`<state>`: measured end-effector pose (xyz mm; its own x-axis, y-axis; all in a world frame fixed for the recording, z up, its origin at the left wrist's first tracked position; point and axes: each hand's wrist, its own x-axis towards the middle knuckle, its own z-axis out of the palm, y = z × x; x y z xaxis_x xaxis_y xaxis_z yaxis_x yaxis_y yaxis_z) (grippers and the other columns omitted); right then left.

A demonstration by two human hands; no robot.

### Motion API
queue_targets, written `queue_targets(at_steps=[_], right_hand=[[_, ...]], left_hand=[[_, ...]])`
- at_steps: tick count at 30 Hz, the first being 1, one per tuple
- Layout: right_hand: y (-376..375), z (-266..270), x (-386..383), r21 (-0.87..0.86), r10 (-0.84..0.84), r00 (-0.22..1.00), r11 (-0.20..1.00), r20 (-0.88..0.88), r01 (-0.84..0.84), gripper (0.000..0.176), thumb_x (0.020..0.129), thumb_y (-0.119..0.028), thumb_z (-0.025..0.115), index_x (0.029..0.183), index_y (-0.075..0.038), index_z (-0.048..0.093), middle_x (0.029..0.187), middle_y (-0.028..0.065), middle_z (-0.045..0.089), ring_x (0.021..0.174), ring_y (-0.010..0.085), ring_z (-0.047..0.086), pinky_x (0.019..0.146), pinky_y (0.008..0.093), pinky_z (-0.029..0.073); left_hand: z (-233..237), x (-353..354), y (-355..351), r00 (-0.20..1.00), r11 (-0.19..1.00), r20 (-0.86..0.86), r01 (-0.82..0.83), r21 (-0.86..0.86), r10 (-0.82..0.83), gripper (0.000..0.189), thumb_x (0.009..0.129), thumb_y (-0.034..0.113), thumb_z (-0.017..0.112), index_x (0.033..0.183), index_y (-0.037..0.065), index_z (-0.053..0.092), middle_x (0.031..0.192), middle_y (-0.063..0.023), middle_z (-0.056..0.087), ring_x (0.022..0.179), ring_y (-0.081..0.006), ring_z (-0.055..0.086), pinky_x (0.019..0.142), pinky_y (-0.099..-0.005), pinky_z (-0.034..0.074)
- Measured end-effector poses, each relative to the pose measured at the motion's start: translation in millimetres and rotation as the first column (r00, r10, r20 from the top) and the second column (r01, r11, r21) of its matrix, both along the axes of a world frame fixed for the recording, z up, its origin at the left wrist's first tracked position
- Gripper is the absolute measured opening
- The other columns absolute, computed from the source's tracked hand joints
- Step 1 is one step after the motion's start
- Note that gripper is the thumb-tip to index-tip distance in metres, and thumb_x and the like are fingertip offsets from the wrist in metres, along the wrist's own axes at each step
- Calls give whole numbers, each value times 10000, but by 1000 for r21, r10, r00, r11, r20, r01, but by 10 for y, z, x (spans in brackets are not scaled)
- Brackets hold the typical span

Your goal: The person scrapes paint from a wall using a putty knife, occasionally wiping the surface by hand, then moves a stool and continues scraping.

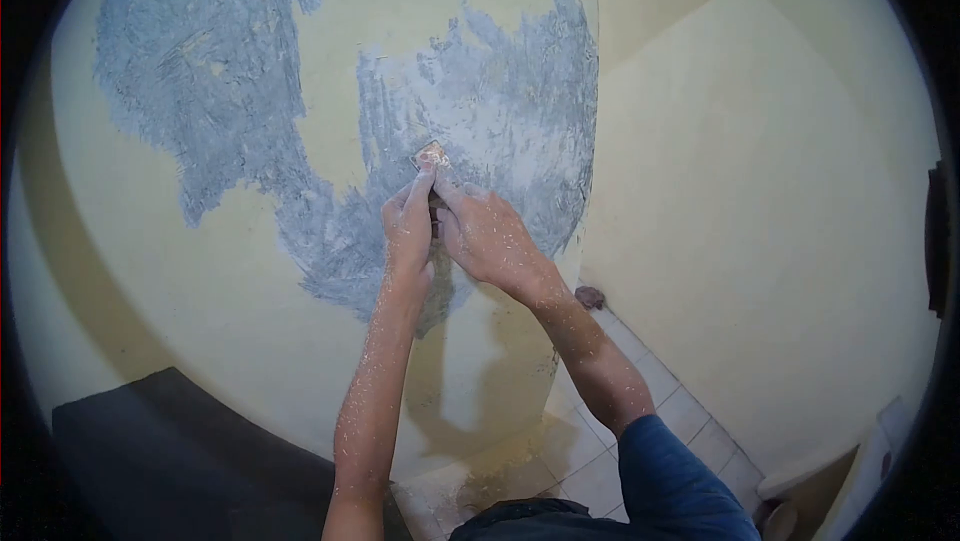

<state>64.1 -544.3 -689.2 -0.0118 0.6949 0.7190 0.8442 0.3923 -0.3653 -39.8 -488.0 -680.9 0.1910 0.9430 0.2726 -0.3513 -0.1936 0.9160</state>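
Observation:
Both of my hands are closed around one small scraper (431, 153), its flat blade laid against the wall with pale paint flakes on it. My left hand (408, 226) grips it from the left, thumb stretched up along the tool. From the right, my right hand (490, 233) wraps it, a finger pressed near the blade. Most of the handle is hidden between the palms. Around the blade, the yellow wall (330, 71) has a stripped grey patch (480, 111). White flakes and dust cover my hands and forearms.
A larger stripped grey area (225, 91) spreads at upper left. The wall ends at a vertical edge on the right, with another yellow wall (750, 191) beyond. A dark panel-like object (190, 461) stands at lower left. Below are floor tiles (690, 411) and a small brownish lump (590, 297).

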Motion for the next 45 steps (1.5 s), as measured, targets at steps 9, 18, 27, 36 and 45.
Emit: queue_targets(at_steps=[9,18,27,36,45], right_hand=[[27,144,231,-67,171,976,981,-134,-181,307,887,-36,449,1157,59,561,928,297,654,889,480,624,822,530,471],[-31,153,318,-81,175,929,974,-325,-211,517,923,-64,534,1362,77,300,796,279,652,812,446,672,770,509,496],[-150,-200,275,44,244,891,968,-383,-246,476,982,-124,505,1440,-6,448,738,256,629,645,363,651,638,444,487],[-304,34,253,-113,165,952,973,-259,-199,520,956,-122,522,1444,34,434,650,247,610,602,414,634,599,504,482],[-168,70,188,1,232,938,971,-256,-240,558,955,-134,522,1470,34,388,658,231,633,605,415,644,613,509,505]], left_hand=[[34,136,171,996,992,91,28,-122,-17,345,921,446,660,870,107,693,738,17,605,648,-89,535,564,-252,372],[-49,167,52,978,975,-15,-204,86,206,318,913,312,731,729,58,675,610,36,525,534,-58,444,499,-250,316],[-55,301,128,856,834,-45,-489,255,515,429,933,300,707,624,20,607,599,50,495,564,-49,365,502,-264,276],[17,263,150,855,842,-69,-487,233,514,456,939,279,684,577,32,558,568,62,452,550,-55,355,495,-279,278],[124,211,222,811,786,-73,-535,311,581,430,940,300,675,614,27,608,592,23,508,552,-69,415,489,-285,313]])
